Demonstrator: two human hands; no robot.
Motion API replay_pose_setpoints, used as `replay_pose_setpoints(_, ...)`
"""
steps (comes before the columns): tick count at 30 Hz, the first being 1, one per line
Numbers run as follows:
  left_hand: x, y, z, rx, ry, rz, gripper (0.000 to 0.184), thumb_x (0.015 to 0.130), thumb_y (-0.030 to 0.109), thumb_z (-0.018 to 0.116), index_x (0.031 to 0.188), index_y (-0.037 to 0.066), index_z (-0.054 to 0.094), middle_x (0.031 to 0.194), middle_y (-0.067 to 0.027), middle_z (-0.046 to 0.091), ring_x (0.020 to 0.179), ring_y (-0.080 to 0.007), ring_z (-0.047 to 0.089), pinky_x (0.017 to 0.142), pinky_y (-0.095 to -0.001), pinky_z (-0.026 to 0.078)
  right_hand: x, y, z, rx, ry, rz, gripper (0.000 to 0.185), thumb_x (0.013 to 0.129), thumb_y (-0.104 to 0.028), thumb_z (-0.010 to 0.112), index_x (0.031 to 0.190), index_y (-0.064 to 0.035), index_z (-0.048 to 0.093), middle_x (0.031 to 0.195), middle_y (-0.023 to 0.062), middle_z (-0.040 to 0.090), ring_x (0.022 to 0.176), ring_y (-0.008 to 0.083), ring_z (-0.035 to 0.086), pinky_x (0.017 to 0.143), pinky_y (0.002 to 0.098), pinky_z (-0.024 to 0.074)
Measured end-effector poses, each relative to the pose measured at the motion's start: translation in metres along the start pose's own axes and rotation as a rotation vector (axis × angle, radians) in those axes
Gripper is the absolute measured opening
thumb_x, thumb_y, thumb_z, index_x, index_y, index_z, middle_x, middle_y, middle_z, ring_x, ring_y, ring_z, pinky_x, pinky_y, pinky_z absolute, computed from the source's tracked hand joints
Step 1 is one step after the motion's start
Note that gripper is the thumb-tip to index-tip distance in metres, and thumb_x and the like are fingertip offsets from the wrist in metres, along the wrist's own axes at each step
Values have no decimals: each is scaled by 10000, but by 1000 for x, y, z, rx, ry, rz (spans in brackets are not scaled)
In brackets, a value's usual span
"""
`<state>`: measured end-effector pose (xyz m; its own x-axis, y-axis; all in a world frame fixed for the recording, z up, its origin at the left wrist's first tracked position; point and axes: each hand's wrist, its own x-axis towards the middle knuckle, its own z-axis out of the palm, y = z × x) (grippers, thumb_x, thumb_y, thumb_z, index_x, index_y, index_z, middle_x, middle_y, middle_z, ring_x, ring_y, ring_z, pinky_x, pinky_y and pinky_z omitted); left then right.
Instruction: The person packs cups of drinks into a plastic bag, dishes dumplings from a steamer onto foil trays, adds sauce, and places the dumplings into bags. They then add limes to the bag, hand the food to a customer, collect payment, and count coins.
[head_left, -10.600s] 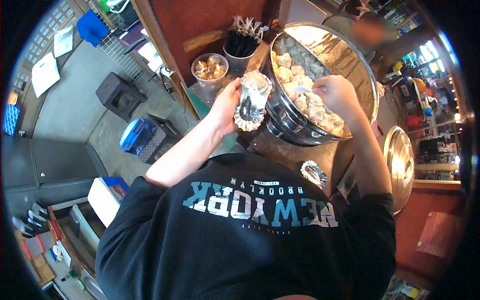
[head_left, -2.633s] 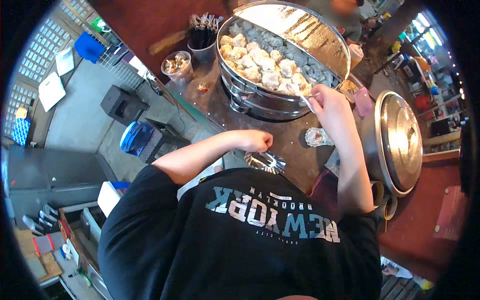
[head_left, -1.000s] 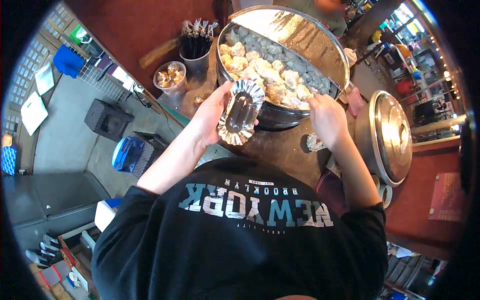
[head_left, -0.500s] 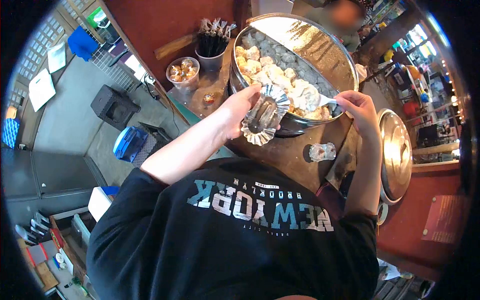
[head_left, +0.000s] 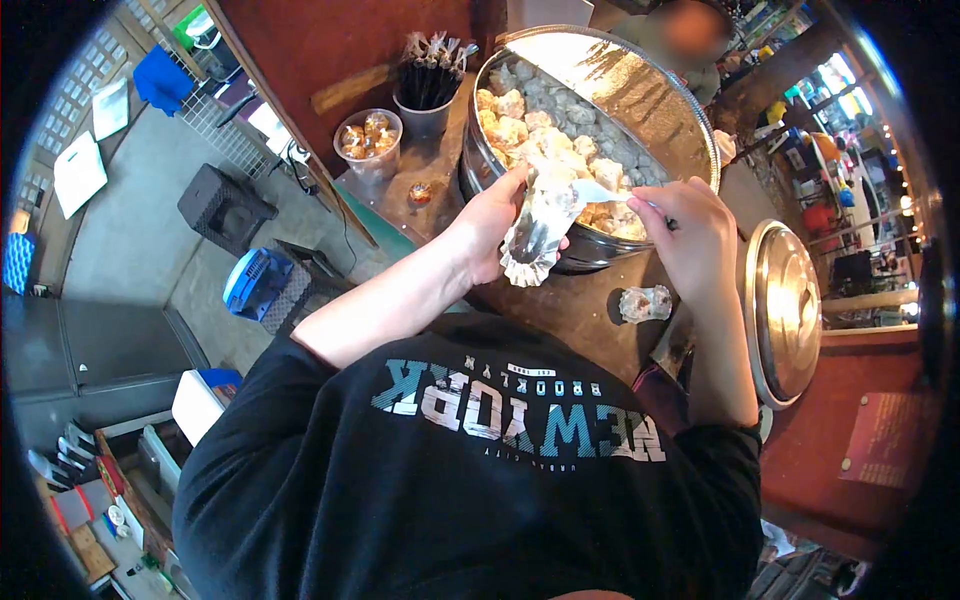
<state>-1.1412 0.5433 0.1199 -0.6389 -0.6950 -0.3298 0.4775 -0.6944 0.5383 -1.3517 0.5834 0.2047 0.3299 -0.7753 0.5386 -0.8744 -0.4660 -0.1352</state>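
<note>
My left hand (head_left: 490, 228) is wrapped round a silver fluted foil tray (head_left: 535, 243), tilted over the near rim of a large round steamer pot (head_left: 590, 256). Pale, wrinkled dumplings (head_left: 512, 130) fill the pot's near left side; greyish ones (head_left: 575, 118) lie beyond them. Between the fingertips of my right hand (head_left: 690, 225) is the handle of a white plastic utensil (head_left: 597, 193), its head hidden or too blurred to tell spoon from fork. Its tip meets the tray's upper end, where pale food blends with the dumplings behind.
Another small foil tray (head_left: 646, 303) lies on the table near my right forearm. A domed metal lid (head_left: 787, 315) stands at the right. Left of the pot are a tub of wrapped balls (head_left: 368, 145), one loose ball (head_left: 420, 194) and a cup of black-wrapped sticks (head_left: 424, 90). A person (head_left: 690, 50) is beyond.
My right hand has moved left with the white utensil, from over the dumplings to the foil tray. The tray has turned in my left hand, its opening now tipped toward the pot.
</note>
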Motion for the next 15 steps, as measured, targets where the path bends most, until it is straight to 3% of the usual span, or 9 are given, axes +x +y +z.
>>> replay_pose_setpoints(4, 0, 2, 1, 20, 17, 34, 527, 991, 472, 277, 1198, 47, 509, 939, -126, 642, 700, -249, 650, 610, -386, 560, 5, -7, -12, 3, -5, 47, 72, 770, -155, 709, 789, -88, 689, 699, 43, 620, 683, 220, 568, 613, 349, 467)
replay_pose_setpoints(10, 3, 10, -14, -69, -70, 156, 556, 987, 490, 261, 1281, 56, 445, 1017, -152, 638, 771, -303, 665, 659, -425, 569, 7, 17, -17, -293, 70, 41, 70, 786, -147, 673, 787, -82, 647, 730, 52, 615, 728, 230, 575, 645, 351, 477)
replay_pose_setpoints(15, 2, 16, -20, -165, -114, 244, 551, 986, 486, 259, 1310, 70, 419, 1079, -167, 626, 816, -348, 658, 711, -461, 560, -8, 59, 37, -455, -2, -19, 96, 777, -129, 644, 716, -74, 594, 711, 66, 574, 732, 243, 566, 673, 348, 481)
